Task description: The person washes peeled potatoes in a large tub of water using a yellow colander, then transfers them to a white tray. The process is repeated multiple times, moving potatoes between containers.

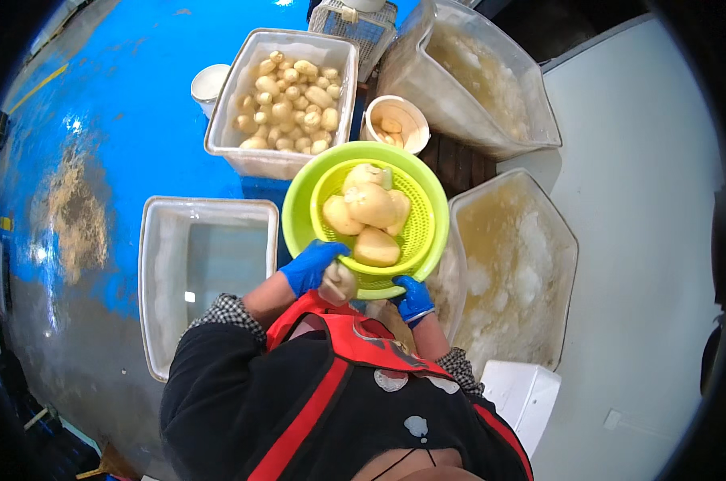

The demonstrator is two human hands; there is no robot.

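Note:
A round green plastic basin (301, 192) is before me with a yellow-green plastic colander (422, 231) inside it. Several large pale root vegetable pieces (372, 204), which look like lotus root, lie in the colander. My left hand (316, 264), in a blue glove, grips the lower left of the basin, its fingertips reaching the colander's rim. On the basin's lower right rim my right hand (413, 299), also in a blue glove, is closed, its fingers partly hidden. A pale lump (338, 284) is beside my left hand; what it is, I cannot tell.
Beyond the basin stand a tub (229, 139) of pale roots and a white bucket (424, 139) with some pieces. At left is a tub (148, 270) of water. Two tubs of murky, icy-looking water (393, 72) (573, 264) stand at right, near a white box (519, 391).

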